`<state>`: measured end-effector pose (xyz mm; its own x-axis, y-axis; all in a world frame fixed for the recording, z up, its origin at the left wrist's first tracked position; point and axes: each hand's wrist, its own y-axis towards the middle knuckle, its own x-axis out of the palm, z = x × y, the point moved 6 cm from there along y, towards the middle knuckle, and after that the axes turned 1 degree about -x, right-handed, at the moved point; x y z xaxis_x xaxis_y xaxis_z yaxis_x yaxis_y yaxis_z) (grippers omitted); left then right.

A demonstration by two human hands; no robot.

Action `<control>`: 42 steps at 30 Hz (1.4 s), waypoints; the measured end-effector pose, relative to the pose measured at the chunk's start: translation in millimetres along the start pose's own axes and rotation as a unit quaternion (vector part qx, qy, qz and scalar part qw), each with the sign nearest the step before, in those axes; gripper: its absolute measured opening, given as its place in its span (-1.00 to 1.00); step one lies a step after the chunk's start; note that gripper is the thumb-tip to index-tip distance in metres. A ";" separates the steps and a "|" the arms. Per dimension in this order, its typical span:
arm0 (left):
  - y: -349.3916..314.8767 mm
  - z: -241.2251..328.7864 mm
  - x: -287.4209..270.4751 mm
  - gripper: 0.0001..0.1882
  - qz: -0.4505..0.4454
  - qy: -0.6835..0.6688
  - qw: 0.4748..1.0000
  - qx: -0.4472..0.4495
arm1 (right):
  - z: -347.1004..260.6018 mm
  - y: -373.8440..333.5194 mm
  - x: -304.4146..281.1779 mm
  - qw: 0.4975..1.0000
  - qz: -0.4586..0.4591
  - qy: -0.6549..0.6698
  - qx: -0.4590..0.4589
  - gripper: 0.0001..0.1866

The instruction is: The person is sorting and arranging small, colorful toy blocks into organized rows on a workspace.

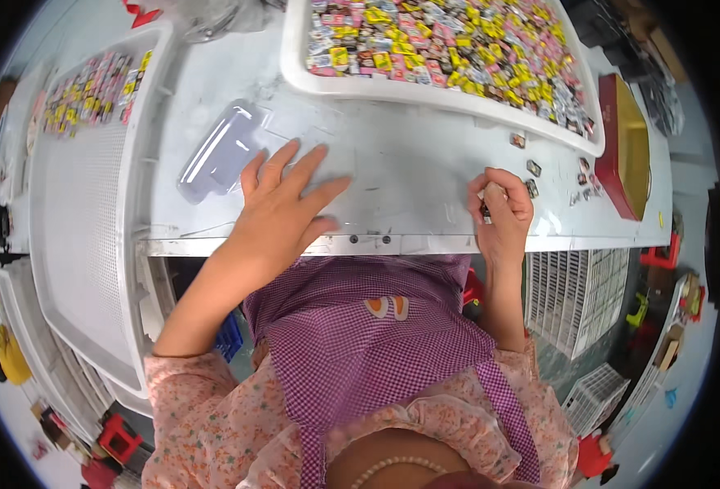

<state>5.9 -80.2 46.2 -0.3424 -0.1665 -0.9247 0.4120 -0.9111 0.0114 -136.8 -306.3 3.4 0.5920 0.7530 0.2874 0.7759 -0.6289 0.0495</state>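
My left hand (282, 200) is spread over the white table (409, 175), its fingers apart and holding nothing. Beside its fingertips lies a clear plastic box piece (221, 155), shallow and shiny, partly hidden by the hand. My right hand (503, 208) is raised near the table's front edge, fingers curled with the thumb pressed in. A small dark wrapped candy (485, 212) shows between those fingers; whether there is more than one cannot be seen. Several loose wrapped candies (533, 168) lie on the table just right of that hand.
A large white tray (450, 94) heaped with small colourful wrapped candies stands at the back. On the left is a long white perforated tray (79, 212) with rows of candies at its far end. A red and gold box (625, 151) sits at the right edge. White crates (576, 297) stand below the table.
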 end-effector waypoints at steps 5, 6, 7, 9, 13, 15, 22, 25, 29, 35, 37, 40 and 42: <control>15.8 30.6 5.1 -0.51 0.054 0.008 0.998 0.015 | -20.6 -9.7 3.1 0.993 0.082 0.068 0.057 -0.78; 18.9 38.6 7.7 -0.51 0.046 -0.010 0.998 0.036 | -22.6 -10.6 4.2 0.981 0.132 0.111 0.088 -0.75; 20.5 44.1 9.4 -0.52 0.038 -0.027 0.997 0.056 | -22.5 -10.8 2.5 0.980 0.138 0.111 0.088 -0.75; 23.2 44.0 19.6 -0.51 0.051 -0.005 0.996 0.075 | -21.8 -6.3 4.1 0.968 0.101 0.220 0.072 -0.74; 26.7 49.0 24.0 -0.54 0.077 -0.034 0.991 0.105 | -3.2 -12.0 17.8 0.983 0.167 0.074 0.018 -0.78; 24.3 62.5 25.0 -0.57 0.048 -0.094 0.984 0.144 | 8.1 -14.8 25.0 0.985 0.145 0.085 0.026 -0.77; 25.8 75.6 45.3 -0.63 -0.054 -0.179 0.970 0.156 | 6.9 -0.7 25.3 0.977 0.170 0.125 0.040 -0.72; 34.9 60.6 41.4 -0.63 -0.031 -0.295 0.952 0.078 | 1.2 1.8 17.3 0.941 0.158 0.299 0.027 -0.69; 44.8 41.7 42.2 -0.64 0.009 -0.348 0.937 -0.024 | -14.3 2.8 16.8 0.940 0.168 0.297 -0.001 -0.72; 56.6 39.9 25.3 -0.65 0.097 -0.302 0.948 -0.034 | -16.1 3.7 32.2 0.942 0.191 0.271 0.048 -0.74; 62.8 38.4 16.2 -0.65 0.093 -0.321 0.940 -0.074 | -13.5 8.7 38.0 0.953 0.123 0.274 0.043 -0.75; 77.6 28.5 20.4 -0.60 0.017 -0.318 0.945 -0.077 | -13.8 14.2 47.1 0.968 0.095 0.231 0.015 -0.75; 87.6 27.5 19.0 -0.56 0.008 -0.268 0.963 -0.027 | -11.7 18.5 52.3 0.976 0.081 0.200 -0.009 -0.75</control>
<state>12.3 -173.6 40.1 -0.7164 -0.3648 -0.5948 0.4591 -0.8884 -0.0081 -94.1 -280.9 30.6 0.5713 0.5098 0.6432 0.6734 -0.7392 -0.0123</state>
